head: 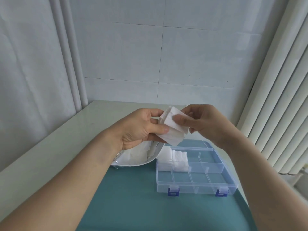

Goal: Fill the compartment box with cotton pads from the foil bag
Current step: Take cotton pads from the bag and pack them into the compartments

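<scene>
No words, numbers or signs to read anywhere. Nothing printed on the clear compartment box (196,175), on its blue clasps (173,192), on the foil bag (133,157), or on the white cotton pads (173,129).

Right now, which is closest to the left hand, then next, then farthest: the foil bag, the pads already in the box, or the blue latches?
From the left hand:
1. Foil bag, just below it.
2. Pads in the box, back-left compartment.
3. Blue latches, front edge.
</scene>
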### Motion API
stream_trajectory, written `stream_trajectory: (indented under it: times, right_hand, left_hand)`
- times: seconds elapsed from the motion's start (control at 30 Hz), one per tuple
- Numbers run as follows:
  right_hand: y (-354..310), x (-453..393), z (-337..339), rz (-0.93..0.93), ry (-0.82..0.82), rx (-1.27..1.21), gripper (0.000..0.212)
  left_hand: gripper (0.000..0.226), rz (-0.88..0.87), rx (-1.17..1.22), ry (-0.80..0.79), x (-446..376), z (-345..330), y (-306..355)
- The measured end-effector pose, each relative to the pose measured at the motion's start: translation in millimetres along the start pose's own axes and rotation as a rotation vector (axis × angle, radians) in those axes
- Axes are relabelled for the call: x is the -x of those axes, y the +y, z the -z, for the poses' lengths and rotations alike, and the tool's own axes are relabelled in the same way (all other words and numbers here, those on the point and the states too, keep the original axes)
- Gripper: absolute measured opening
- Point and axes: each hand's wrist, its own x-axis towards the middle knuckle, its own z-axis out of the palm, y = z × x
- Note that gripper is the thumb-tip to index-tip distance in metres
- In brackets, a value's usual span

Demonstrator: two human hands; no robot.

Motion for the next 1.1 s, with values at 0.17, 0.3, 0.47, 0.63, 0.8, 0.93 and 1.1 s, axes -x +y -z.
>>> stream_trajectory:
  times: [0.17,0.3,0.47,0.63,0.8,0.93,1.1]
  right_hand:
    - [-1,0,30,-0.019,0.005,-0.343,0.021]
    - [-2,6,44,0.015,-0.205,-0.405,0.036]
    - [-3,5,17,-0.025,-0.161,-0.023,0.027]
    - [5,-3,-8,-0.054,0.025,0.422,0.033]
    - [1,0,-8,-0.19,-0.099,0.099,0.039]
    - [1,2,-1,-0.123,-0.139,-0.154,0.029]
    - [8,-3,8,-0.06,-0.089,-0.201,0.012]
  left_hand:
    - [0.035,-0.018,-0.081,0.166,-3,1,-4]
    - [0.029,-0.009,-0.102,0.165,-5,-4,-6]
    - [0.032,0.05,-0.057,0.091,-6,-14,-6]
    - [0.035,0.056,-0.068,0.131,-5,-14,-9]
    - [0.015,-0.152,-0.002,0.492,-13,-11,-13]
    - [0.014,-0.336,-0.236,0.466,-10,-13,-18]
    - [0.023,-0.274,-0.344,0.311,-7,-8,-19]
